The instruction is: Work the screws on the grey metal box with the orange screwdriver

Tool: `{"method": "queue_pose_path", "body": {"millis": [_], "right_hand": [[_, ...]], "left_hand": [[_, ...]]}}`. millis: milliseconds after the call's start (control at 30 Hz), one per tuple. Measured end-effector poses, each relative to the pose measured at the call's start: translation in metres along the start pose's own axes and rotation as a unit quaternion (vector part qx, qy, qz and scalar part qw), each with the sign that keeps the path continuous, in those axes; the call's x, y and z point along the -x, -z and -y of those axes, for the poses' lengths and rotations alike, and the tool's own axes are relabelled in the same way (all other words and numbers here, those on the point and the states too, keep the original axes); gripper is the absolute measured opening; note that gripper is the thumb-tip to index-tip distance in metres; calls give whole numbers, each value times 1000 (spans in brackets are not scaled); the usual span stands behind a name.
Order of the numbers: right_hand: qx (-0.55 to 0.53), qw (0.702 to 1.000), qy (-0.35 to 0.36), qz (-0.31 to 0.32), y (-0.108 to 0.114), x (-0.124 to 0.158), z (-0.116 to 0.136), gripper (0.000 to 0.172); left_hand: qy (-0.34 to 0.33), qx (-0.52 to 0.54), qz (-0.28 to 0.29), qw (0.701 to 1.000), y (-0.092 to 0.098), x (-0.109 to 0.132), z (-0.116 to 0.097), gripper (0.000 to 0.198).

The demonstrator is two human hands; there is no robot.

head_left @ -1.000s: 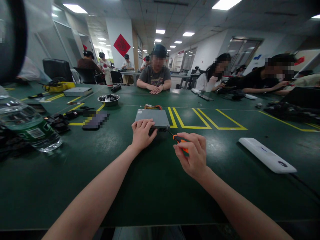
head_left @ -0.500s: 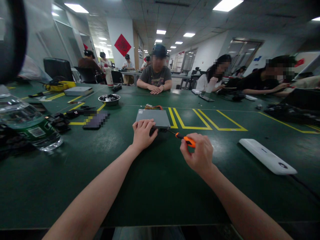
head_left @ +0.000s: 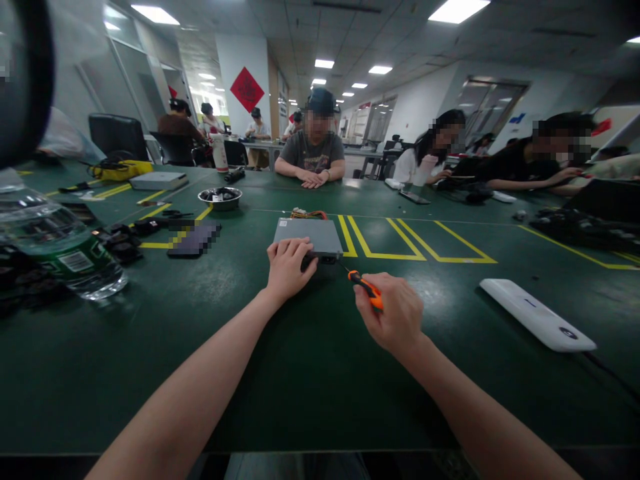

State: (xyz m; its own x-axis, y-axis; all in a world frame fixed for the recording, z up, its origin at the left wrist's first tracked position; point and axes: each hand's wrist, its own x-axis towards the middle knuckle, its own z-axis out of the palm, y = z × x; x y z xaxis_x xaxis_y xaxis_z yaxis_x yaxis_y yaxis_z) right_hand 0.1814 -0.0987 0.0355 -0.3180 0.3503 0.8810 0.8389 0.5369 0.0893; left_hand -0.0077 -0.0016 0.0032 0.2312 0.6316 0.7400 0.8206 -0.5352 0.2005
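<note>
A flat grey metal computer power supply (head_left: 320, 235) lies on the green table, coloured wires (head_left: 307, 214) coming out at its far side. My left hand (head_left: 291, 268) grips its near left corner, fingers on top and thumb along the front face. In my right hand (head_left: 393, 308) is an orange and black screwdriver (head_left: 367, 289), held in closed fingers. Its thin shaft points up and left at the unit's near right corner. Whether the tip touches the unit is too small to tell.
Left on the table are a water bottle (head_left: 65, 243), a dark phone (head_left: 194, 240) and a metal bowl (head_left: 220, 198) of small parts. At right lies a white device (head_left: 537, 317) with a cable. Yellow tape (head_left: 395, 256) marks the tabletop. Across sits a person (head_left: 313, 150).
My right hand has turned and shifted slightly left and down, tilting the screwdriver more steeply. Its tip has pulled back a little from the power supply. My left hand keeps its hold.
</note>
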Motion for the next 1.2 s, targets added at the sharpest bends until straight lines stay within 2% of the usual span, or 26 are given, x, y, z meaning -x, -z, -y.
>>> {"method": "queue_pose_path", "body": {"millis": [133,267,367,467,567,667,833,900,1033,1200], "right_hand": [[49,997,-66,-7,6,-3,-13,7],[23,998,-56,0,6,-3,-13,3],[9,999,-20,46,4,-2,-2,3],[-14,996,-12,93,3,-1,9,4],[-31,991,-20,131,3,-1,13,12],[-34,990,-51,126,5,-2,10,15],[-37,983,-156,87,4,-1,3,13],[-46,987,-137,77,2,0,3,10],[-65,993,-28,93,-2,2,9,4],[-90,986,-9,140,-2,2,12,6]], "left_hand": [[4,-5,2,1000,0,0,0,20],[2,-8,4,1000,0,0,1,21],[1,-9,0,1000,0,0,0,20],[0,-10,-3,1000,1,0,0,20],[-2,-11,-7,1000,1,0,-1,19],[-2,-12,-6,1000,0,0,0,19],[2,-11,-4,1000,-1,0,1,21],[0,-11,-4,1000,-1,0,0,20],[-2,-10,-6,1000,0,0,0,19],[-3,-7,-5,1000,1,0,0,20]]}}
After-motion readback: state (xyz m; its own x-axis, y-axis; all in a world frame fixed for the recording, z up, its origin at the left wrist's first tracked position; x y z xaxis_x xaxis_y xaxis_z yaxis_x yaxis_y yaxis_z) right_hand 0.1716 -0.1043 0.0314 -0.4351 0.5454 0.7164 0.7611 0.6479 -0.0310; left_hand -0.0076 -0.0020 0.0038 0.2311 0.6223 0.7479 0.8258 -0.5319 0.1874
